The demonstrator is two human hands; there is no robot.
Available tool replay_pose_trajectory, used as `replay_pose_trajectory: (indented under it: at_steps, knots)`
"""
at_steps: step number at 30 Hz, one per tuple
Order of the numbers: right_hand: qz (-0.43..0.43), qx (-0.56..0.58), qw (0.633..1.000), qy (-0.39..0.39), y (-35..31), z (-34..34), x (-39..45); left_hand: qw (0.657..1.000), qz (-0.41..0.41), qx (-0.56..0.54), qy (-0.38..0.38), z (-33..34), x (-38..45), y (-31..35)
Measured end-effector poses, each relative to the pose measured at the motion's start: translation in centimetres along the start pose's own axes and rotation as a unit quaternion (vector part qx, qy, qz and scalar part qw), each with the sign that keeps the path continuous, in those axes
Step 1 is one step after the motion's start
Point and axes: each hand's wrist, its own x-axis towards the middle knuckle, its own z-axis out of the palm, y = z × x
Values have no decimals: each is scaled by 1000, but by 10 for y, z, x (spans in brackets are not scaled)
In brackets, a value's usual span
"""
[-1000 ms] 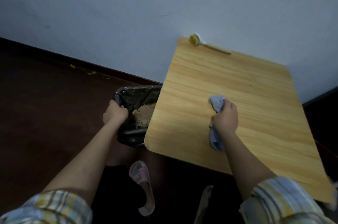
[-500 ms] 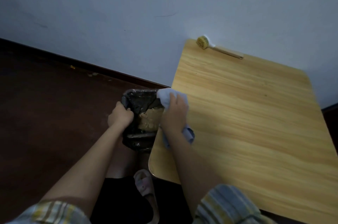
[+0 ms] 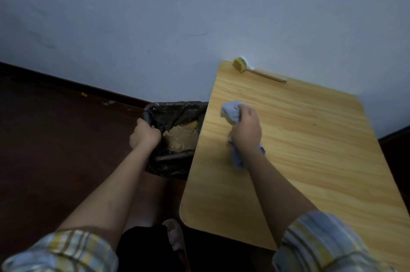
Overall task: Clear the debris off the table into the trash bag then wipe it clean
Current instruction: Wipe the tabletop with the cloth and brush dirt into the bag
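Observation:
A light wooden table (image 3: 310, 160) fills the right side of the head view. My right hand (image 3: 246, 129) grips a bunched pale blue cloth (image 3: 231, 112) and presses it on the tabletop near the left edge. A black trash bag (image 3: 175, 116) hangs open just left of the table, with tan debris (image 3: 179, 138) inside. My left hand (image 3: 144, 133) grips the bag's near-left rim and holds it open beside the table edge.
A small brush (image 3: 240, 65) with yellow bristles and a thin wooden handle lies at the table's far edge against the grey wall. Dark reddish floor spreads to the left. A slipper (image 3: 176, 236) sits below the table's near-left corner.
My right hand carried the cloth left to the table edge over the bag, then back right onto the tabletop. My left hand has kept its hold on the bag.

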Motion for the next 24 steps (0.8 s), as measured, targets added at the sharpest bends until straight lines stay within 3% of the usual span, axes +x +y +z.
replay_pose_trajectory:
  at_steps: [4,8,16,24]
  knots:
    - [124,-33,992,17,62,-14,17,1000,-6,-25,-3,12,9,13]
    - [139,-94,986,3,67,6,30,999,-14,-38,2,26,19,22]
    - [-49,53,994,-86,-28,79,41,999,-25,-35,-1,30,36,29]
    - [-175,91,965,-171,-18,65,16,1000,-18,-7,-4,16,16,0]
